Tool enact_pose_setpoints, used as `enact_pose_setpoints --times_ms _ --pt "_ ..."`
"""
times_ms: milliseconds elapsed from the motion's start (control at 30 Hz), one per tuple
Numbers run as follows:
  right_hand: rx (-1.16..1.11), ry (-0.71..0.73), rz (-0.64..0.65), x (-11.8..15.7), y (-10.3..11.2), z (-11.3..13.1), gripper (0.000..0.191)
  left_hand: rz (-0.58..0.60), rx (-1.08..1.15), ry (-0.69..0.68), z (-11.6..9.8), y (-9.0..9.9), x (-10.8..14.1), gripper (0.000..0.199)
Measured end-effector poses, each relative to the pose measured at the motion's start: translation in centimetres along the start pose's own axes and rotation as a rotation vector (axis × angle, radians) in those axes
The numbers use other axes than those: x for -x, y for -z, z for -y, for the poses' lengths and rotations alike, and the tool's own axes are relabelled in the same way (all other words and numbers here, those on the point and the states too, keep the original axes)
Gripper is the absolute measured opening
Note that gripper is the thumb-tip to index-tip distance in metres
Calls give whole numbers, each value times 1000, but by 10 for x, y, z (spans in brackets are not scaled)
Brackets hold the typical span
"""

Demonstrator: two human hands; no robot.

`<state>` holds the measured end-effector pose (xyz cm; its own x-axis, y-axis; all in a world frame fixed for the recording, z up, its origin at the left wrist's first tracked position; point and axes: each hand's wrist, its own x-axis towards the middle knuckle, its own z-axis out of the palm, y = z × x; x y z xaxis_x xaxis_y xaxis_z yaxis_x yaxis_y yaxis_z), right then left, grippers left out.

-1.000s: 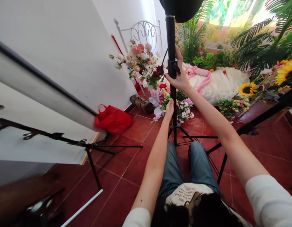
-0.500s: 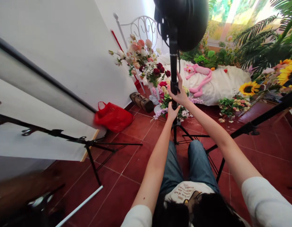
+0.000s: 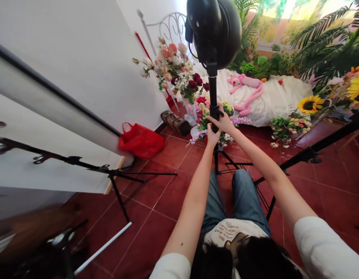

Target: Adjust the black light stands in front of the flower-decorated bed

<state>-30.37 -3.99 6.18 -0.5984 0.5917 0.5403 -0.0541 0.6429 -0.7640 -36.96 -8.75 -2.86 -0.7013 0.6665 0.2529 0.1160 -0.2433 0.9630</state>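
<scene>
Light stand [image 3: 213, 91], clasped by the left hand [image 3: 213, 137] and right hand [image 3: 225, 123], could collapse abruptly if its collar [image 3: 214, 112] slipped under the bulky lamp head [image 3: 217, 35].

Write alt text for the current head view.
A person's left hand and, above it, right hand grip a black light stand topped by a lamp. Beyond are flowers, plus a Pink Panther plush on white cloth; a red bag sits on red floor tiles.
</scene>
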Motion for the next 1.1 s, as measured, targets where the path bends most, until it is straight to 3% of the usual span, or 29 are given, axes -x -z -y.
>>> enact_pose_setpoints --times_ms 133,400,567,800,1100 --pt "91 9 48 7 5 -9 66 -10 -5 -1 -3 0 1 36" --pt "273 133 190 39 37 -37 61 17 23 0 -8 2 3 34" --pt "313 134 247 46 37 -49 58 -1 -27 -30 -1 2 0 37" --pt "255 -2 212 29 25 -77 47 -5 -68 -53 6 1 -2 36" --pt "-106 -255 30 20 12 -82 35 -32 -105 -52 1 0 1 38"
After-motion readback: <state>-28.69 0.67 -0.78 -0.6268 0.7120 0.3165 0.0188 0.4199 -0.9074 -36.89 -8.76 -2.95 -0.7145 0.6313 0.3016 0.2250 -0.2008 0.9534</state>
